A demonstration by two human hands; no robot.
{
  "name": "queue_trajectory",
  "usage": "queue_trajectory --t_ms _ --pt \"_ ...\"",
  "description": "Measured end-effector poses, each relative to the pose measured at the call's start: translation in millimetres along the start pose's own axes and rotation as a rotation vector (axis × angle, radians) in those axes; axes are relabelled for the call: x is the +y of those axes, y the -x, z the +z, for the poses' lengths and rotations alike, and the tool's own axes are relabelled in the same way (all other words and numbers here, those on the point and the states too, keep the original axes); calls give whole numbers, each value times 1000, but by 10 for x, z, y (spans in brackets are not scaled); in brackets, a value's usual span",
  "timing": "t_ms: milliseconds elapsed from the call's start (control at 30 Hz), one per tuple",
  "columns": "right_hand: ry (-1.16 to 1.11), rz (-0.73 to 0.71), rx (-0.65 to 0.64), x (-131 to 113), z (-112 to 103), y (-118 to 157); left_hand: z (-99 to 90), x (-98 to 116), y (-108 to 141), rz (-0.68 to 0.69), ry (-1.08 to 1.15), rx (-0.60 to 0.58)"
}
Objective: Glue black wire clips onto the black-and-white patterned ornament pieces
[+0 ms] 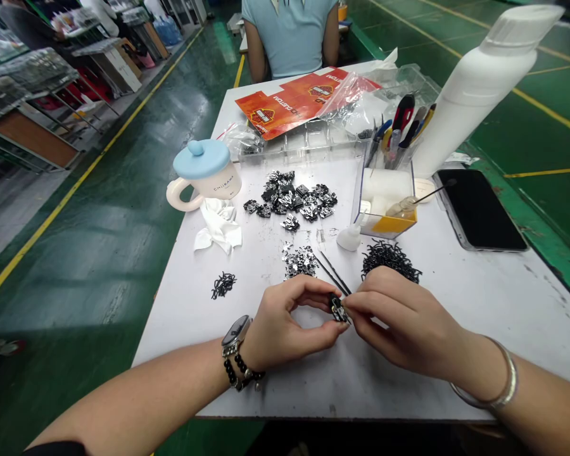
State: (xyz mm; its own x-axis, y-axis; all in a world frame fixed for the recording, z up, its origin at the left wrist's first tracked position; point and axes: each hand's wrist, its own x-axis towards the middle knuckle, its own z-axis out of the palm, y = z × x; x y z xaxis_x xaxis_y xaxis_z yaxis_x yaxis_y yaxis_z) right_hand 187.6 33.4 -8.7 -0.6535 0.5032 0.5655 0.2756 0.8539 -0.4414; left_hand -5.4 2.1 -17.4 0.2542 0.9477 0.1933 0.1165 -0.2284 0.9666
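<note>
My left hand [285, 320] pinches a small black and silver part [338, 309] between thumb and fingers, just above the table's near half. My right hand [403, 316] is closed, its thumb and fingertips together at the part's right edge. Whether these fingers hold a separate tiny piece is hidden. Just beyond my hands lie a pile of small silver metal pieces [300, 261] and two thin dark sticks [333, 272]. Behind my right hand is a heap of short black pieces [390, 258]. Farther back sits a cluster of similar black and silver parts [289, 196].
A lidded mug [218, 177], crumpled tissue [219, 225] and small black pile [223, 285] occupy the left. A tool-filled clear box [387, 196], small white bottle [349, 237], tall white bottle [479, 88] and phone [482, 209] stand or lie rightward. A person [289, 38] sits beyond.
</note>
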Motion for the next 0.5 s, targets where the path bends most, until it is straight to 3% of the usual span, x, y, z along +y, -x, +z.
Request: queue_trajectory --t_ms 133,333,500 --pt "-73 74 -23 -20 -36 -22 -9 -2 2 -10 17 -17" --pt "-543 612 -170 -43 -136 -113 -26 -12 -1 -23 57 -19" --pt "-958 857 -203 30 -74 -118 -33 -26 -7 -51 88 -14"
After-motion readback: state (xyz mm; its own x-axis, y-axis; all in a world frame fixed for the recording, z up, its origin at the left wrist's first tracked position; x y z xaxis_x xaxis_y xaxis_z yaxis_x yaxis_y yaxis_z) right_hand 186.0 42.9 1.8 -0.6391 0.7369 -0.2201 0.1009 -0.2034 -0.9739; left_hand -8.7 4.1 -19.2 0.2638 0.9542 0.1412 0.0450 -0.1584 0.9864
